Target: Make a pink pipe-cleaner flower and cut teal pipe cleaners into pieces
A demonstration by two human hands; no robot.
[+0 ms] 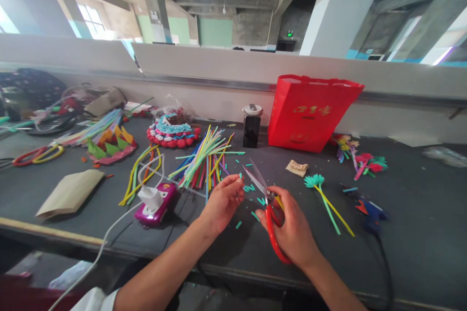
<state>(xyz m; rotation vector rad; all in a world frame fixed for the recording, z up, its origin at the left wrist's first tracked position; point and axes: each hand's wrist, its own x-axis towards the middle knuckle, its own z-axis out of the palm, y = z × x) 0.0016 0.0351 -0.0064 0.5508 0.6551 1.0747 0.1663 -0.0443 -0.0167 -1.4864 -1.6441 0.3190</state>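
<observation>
My left hand (226,201) pinches a short teal piece of pipe cleaner (241,175) between thumb and fingertips. In my right hand (292,226) are red-handled scissors (272,235), their blades parted and pointing up and left, close to the teal piece. Several cut teal bits (249,188) lie scattered on the dark table beneath and around both hands. A yellow strip shows beside the scissors' pivot, partly hidden by my right hand. Right of that hand lies a teal flower (314,181) with a green and a yellow stem.
Pipe cleaners (204,155) lie heaped behind my left hand. A purple power socket (156,205) with a white plug and cable sits left. A dark-blue glue gun (372,214) with a cord lies right. At the back stand a phone (251,131), a cup and a red bag (314,114).
</observation>
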